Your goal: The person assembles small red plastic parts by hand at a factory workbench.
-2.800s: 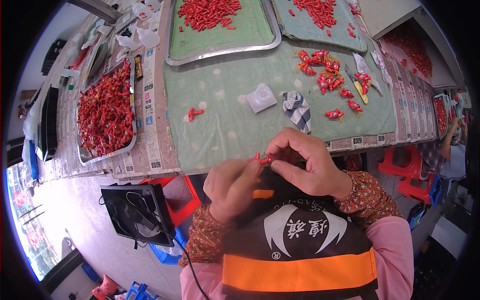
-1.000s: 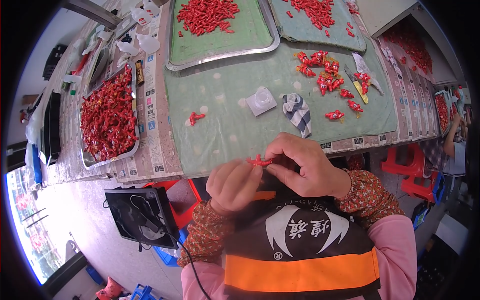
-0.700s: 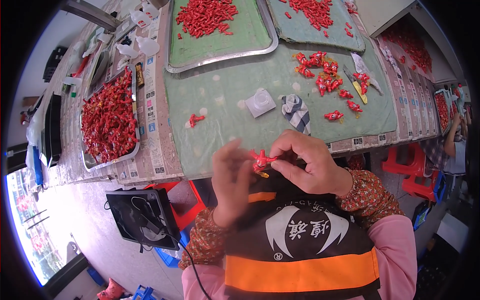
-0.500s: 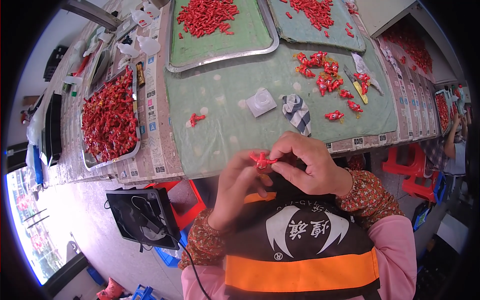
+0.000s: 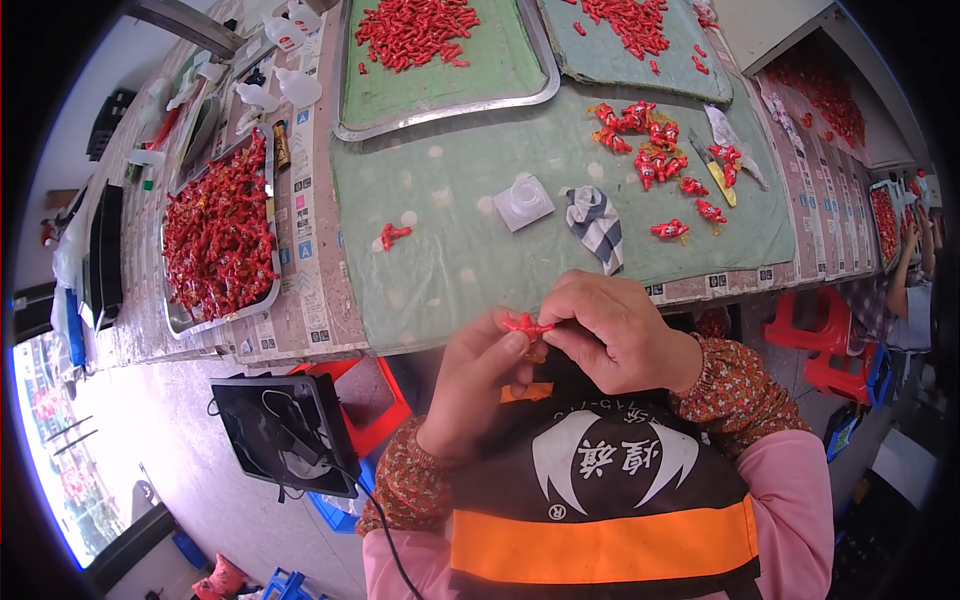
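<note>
Just off the table's near edge, a small red plastic figure [image 5: 523,323] is pinched between my two hands. My left hand [image 5: 472,378] grips its body between thumb and fingers. The fingertips of my right hand [image 5: 622,335] close on a thin part that sticks out at its right side. Some yellowish material shows under the figure, partly hidden by my fingers. A single red piece [image 5: 394,236] lies on the green cloth [image 5: 440,190] to the left. Several red figures with yellow parts [image 5: 660,165] lie to the right, beside a knife with a yellow handle [image 5: 722,185].
A grey square block with a round top [image 5: 522,204] and a striped cloth [image 5: 594,230] lie ahead. Metal trays of red parts [image 5: 415,35] stand at the back, another heaped tray [image 5: 220,235] at left. Red stools [image 5: 815,330] and a person's arm [image 5: 905,280] are at right.
My left fingers have closed in, the thumb now up against the red figure. The figure has dropped very slightly, and my right hand has shifted a little downward with it.
</note>
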